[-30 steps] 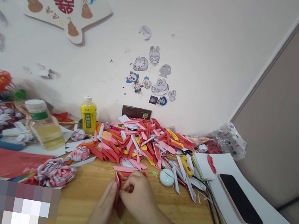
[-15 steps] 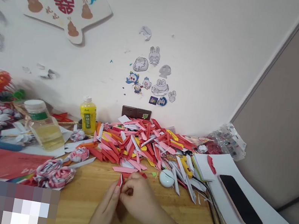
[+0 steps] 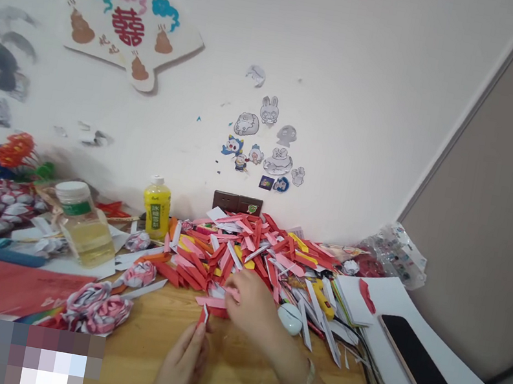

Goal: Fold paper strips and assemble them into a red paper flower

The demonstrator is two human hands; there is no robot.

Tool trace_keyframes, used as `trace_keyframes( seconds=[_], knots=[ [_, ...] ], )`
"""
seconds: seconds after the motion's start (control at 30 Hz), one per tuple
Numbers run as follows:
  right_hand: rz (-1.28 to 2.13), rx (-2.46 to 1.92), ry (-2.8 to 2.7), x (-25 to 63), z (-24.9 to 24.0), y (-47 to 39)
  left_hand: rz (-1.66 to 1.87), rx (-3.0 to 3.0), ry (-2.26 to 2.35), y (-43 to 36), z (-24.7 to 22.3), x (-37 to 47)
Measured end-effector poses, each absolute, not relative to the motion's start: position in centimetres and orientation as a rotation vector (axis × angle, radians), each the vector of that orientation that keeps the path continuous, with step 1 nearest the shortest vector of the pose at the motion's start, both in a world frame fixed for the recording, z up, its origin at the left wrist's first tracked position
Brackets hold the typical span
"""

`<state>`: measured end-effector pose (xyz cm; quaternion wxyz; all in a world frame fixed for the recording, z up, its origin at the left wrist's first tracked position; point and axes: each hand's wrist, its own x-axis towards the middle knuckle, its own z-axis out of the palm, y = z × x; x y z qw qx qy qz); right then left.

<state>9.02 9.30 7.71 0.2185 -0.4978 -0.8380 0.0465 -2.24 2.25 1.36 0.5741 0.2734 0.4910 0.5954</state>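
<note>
My left hand is closed around a small folded paper strip, red with a white edge, held upright above the wooden table. My right hand is at the front of a heap of folded paper strips in red, pink, white and yellow. Its fingers are pinched on a pink folded paper strip. Just below those fingers, more pink and red strips lie on the wood.
A white mouse, a yellow cutter and a black cable sit right of the heap. Further right, a phone rests on white paper. Leftward are a jar, a yellow drink bottle and twisted paper balls.
My right hand has left the strip in my left hand and moved forward to the heap. My left hand keeps its strip. The camera view has tilted upward slightly.
</note>
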Motion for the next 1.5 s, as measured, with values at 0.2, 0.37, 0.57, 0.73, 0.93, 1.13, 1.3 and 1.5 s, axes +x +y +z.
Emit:
trace_keyframes(
  seconds=[0.2, 0.37, 0.57, 0.73, 0.93, 1.13, 1.3, 1.5],
  knots=[
    [0.016, -1.597, -2.233, 6.4, 6.4, 16.1, 1.362, 0.710, 1.149, 2.7, 0.8, -2.1],
    [0.035, -1.635, -2.162, 6.6, 4.4, 17.3, 1.338, 0.713, 1.119, 3.0, 0.4, -2.1],
    [0.142, -1.459, -2.047, 8.5, 3.6, 12.8, 1.363, 0.722, 1.117, 2.9, 0.5, -2.2],
    [0.549, -1.148, -1.855, 9.0, 1.4, 6.0, 1.404, 0.778, 1.033, 2.5, 0.8, -2.0],
    [0.541, -1.027, -1.788, 8.7, 1.7, 2.9, 1.431, 0.739, 1.027, 2.2, 1.0, -1.9],
    [0.559, -1.005, -1.886, 8.6, 1.6, 2.9, 1.426, 0.697, 1.054, 1.9, 1.1, -1.8],
    [0.523, -1.033, -1.991, 8.4, 1.4, 2.4, 1.452, 0.642, 1.143, 1.6, 1.0, -2.5],
    [0.602, -0.960, -1.991, 8.0, 1.7, 2.0, 1.452, 0.505, 0.940, 1.8, 0.4, -2.4]
  ],
)
